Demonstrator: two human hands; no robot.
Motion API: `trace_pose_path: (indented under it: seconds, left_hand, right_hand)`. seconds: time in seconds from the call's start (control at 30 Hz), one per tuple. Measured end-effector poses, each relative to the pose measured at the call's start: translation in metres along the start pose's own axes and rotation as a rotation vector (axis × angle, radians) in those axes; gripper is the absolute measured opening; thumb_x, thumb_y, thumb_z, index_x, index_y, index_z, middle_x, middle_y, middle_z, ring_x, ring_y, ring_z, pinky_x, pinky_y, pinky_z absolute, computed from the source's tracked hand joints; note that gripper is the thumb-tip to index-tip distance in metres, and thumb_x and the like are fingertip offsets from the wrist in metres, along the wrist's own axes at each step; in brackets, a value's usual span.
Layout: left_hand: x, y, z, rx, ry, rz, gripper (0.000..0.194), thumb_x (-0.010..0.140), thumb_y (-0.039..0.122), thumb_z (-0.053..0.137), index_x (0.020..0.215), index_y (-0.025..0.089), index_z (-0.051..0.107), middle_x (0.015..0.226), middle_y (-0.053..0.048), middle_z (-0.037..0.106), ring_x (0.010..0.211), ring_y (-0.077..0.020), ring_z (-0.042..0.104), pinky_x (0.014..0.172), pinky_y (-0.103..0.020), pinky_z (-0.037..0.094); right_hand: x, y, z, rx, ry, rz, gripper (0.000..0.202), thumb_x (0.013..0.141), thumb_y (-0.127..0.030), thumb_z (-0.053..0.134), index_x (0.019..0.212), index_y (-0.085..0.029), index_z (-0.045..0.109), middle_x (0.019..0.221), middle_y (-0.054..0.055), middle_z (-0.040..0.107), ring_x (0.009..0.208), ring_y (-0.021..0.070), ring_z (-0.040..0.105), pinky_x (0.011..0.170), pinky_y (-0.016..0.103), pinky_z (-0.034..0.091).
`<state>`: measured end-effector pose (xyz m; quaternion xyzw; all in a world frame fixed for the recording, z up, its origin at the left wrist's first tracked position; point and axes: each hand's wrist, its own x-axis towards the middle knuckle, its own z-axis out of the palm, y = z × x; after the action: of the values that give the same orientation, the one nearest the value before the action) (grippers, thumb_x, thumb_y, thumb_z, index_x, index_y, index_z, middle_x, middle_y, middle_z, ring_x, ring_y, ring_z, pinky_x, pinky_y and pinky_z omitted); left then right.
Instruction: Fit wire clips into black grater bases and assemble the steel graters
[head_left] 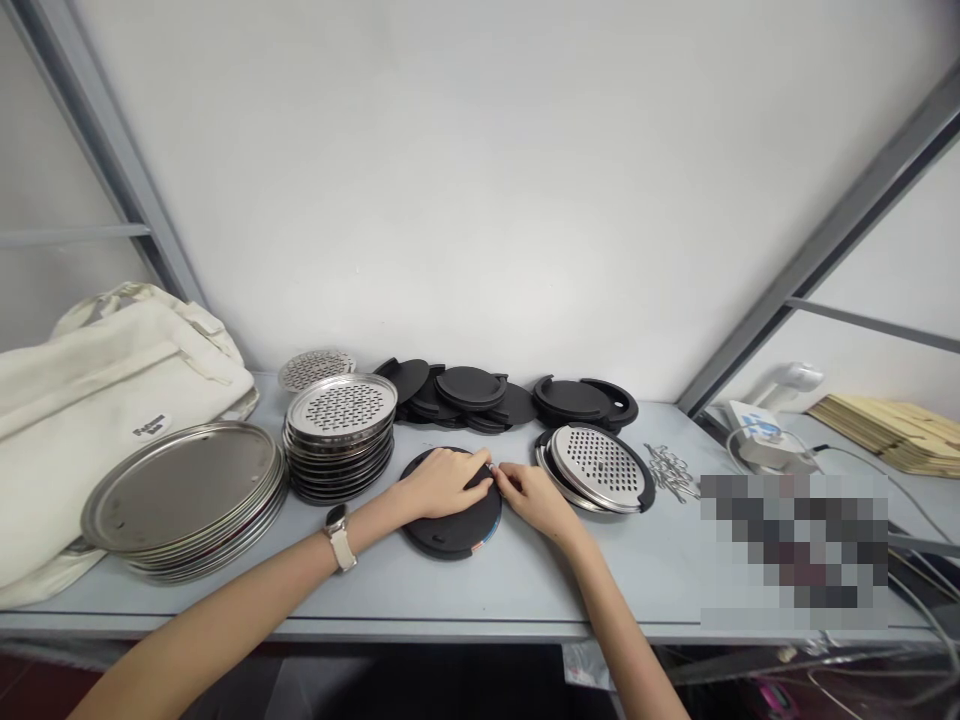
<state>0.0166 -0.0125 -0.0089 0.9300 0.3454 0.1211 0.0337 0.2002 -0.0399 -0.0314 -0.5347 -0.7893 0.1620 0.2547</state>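
A black round disc (pixel 450 535) lies flat on the table in front of me, with a small coloured strip on its near right rim. My left hand (pixel 446 482) rests across its top, fingers bent and closed toward the right rim. At that same rim, my right hand (pixel 532 497) has its fingertips pinched together, nearly touching the left fingers. A tiny shiny bit shows between the hands; what it is I cannot make out. Just right of my right hand are perforated metal grater discs (pixel 604 468) in black holders. A pile of small metal clips (pixel 670 470) lies beyond them.
Left of the disc stand a stack of perforated metal discs (pixel 341 410), a stack of round metal trays (pixel 184 485) and a cream bag (pixel 112 390). Black round holders (pixel 471 388) line the wall. Wooden boards (pixel 892 430) and a white power strip (pixel 769 440) with cables sit right.
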Motion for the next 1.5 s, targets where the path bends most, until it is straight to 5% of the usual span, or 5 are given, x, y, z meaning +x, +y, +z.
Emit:
trace_pose_path:
  seconds: [0.33,0.7,1.5]
  left_hand:
    - [-0.0002,-0.0001,-0.0019,-0.02,-0.001,0.039,0.029,0.09,0.038,0.035,0.111,0.022,0.048,0.085,-0.005,0.064,0.079,-0.0227,0.062,0.066,-0.03,0.041]
    - [-0.0003,0.0008,-0.004,0.003,0.004,0.074,0.025,0.092,0.036,0.033,0.105,0.021,0.049,0.083,-0.004,0.064,0.076,-0.0216,0.062,0.063,-0.029,0.039]
    - [-0.0002,-0.0006,0.0007,0.063,0.031,0.025,0.024,0.09,0.04,0.034,0.095,0.019,0.046,0.073,-0.003,0.062,0.067,-0.0223,0.061,0.056,-0.03,0.036]
  right_hand:
    - [0.0001,-0.002,-0.0026,0.017,-0.021,-0.002,0.035,0.092,-0.031,0.033,0.066,-0.017,0.052,0.054,-0.001,0.052,0.05,0.0101,0.042,0.052,0.022,0.026]
    - [-0.0003,-0.0016,-0.0017,0.037,-0.029,0.015,0.036,0.09,-0.032,0.035,0.059,-0.017,0.044,0.05,-0.004,0.04,0.048,0.0081,0.033,0.049,0.022,0.022]
    - [0.0002,-0.003,-0.0007,-0.042,-0.03,0.016,0.036,0.093,-0.031,0.031,0.064,-0.018,0.048,0.056,0.001,0.055,0.052,0.0115,0.046,0.053,0.022,0.027]
